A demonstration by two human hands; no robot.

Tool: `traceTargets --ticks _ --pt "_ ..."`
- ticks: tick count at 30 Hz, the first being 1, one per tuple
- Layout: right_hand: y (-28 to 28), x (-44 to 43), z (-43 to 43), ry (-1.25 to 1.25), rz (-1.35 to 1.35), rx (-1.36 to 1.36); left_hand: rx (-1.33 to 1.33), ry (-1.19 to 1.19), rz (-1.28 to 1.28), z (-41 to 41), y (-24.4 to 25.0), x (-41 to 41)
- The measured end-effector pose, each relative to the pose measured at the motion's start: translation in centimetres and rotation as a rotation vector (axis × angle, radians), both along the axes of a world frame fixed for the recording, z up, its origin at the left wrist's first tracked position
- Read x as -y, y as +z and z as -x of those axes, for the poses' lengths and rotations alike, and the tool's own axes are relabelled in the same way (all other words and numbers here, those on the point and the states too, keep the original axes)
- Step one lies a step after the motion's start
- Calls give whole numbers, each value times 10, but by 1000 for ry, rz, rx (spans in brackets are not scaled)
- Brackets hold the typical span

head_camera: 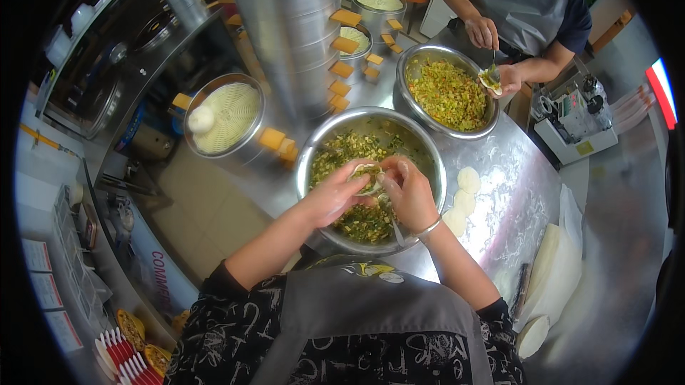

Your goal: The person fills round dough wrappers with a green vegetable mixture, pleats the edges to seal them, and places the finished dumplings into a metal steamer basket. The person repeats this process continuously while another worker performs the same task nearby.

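Observation:
Above a steel mixing bowl [439, 171], my left hand [337, 192] cradles a round dough wrapper [367, 179] with chopped green filling in it. The fingers of my right hand [409, 187] pinch the wrapper's right edge. Beneath both hands, the bowl holds chopped greens with pale yellow bits [364, 224]. A metal spoon [397, 232] rests in the bowl, its handle leaning on the near rim. Several flat dough rounds [464, 202] overlap on the steel table just right of the bowl.
A co-worker's hands [500, 77] hold a filled wrapper and a spoon beside a second bowl [401, 90] of filling. Tall stacked steamers [289, 37] rise at the back. One steamer [227, 117] holds a white bun [202, 118]. Dough [556, 272] lies partly under plastic at right.

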State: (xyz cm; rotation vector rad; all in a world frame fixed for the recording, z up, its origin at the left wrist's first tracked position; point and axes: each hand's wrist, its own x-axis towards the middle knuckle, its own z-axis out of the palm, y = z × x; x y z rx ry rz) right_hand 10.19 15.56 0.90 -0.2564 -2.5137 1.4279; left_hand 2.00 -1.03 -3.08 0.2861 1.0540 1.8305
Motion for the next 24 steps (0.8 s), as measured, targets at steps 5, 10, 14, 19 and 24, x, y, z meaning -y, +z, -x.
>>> traceTargets --ticks 5,10,14,19,24 --pt "-2 -1 -2 90 -177 -148 -26 -82 33 4 -6 -1" --pt "0 0 -1 58 -17 -5 -258 -199 109 16 1 1" --pt "2 -5 0 31 -104 -96 -93 -77 24 15 19 -1" --pt "9 -4 4 4 -19 -59 -47 -44 -78 13 7 -3" --pt "7 0 1 23 -74 -135 -102 -125 -22 16 -6 -5"
